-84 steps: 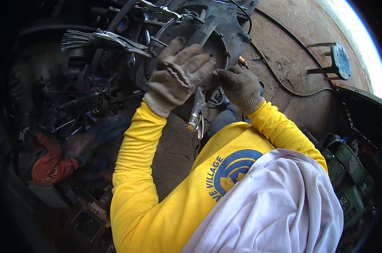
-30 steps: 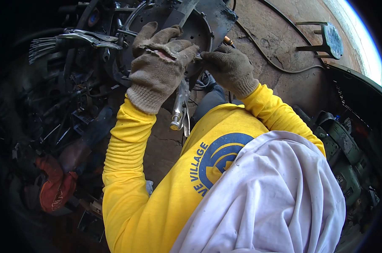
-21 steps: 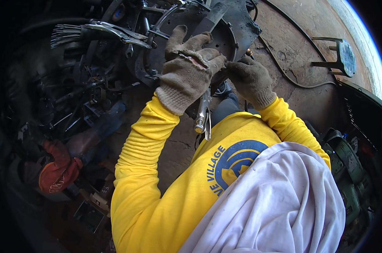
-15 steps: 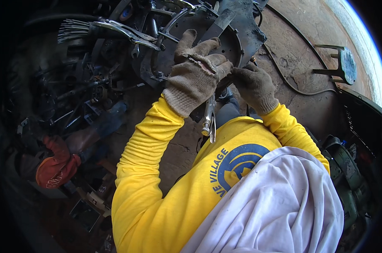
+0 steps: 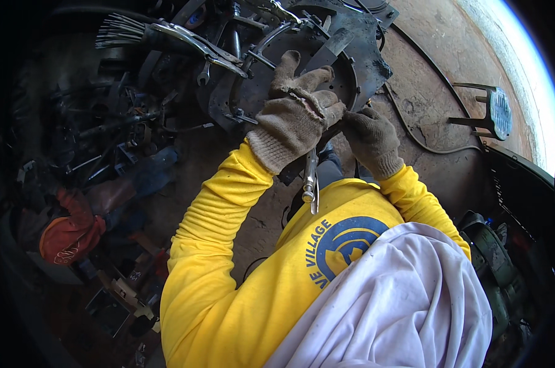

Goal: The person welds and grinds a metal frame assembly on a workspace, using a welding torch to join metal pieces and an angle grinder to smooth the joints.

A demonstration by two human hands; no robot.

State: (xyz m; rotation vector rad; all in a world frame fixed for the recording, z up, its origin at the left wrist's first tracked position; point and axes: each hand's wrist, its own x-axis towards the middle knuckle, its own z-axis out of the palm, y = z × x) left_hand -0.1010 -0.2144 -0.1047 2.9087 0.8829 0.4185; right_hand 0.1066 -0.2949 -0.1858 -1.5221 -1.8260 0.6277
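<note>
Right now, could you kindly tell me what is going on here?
A person in a yellow shirt works at a round dark metal plate. The left hand, in a torn brown glove, is over its near edge. The right hand, also gloved, meets it at the fingertips; anything between them is hidden. Locking pliers jut out below the left hand.

A blue-grey stool (image 5: pixel 501 114) stands on brown floor (image 5: pixel 461 54).

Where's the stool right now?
In the head view, the stool is at the upper right, beyond the gloved right hand, near the curved hose on the floor.
</note>
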